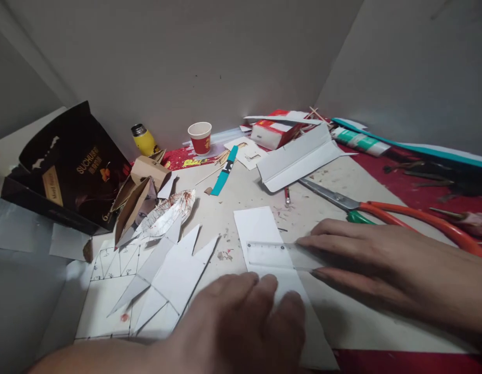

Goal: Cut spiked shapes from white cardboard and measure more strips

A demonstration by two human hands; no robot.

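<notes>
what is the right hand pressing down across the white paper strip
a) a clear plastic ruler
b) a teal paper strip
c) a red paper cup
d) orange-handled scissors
a, the right hand lies flat with its fingers on a clear plastic ruler set across the white paper strip, while the orange-handled scissors lie untouched behind it and the left hand rests on the strip's near end.

Clear, glossy plastic ruler (282,255) over matt white card (264,234). Scuffed, speckled matt worktop (342,187). Bright metal scissors (334,197) with glossy orange plastic handles. Glossy black box (69,166) at left edge; paper cup (200,137).
</notes>
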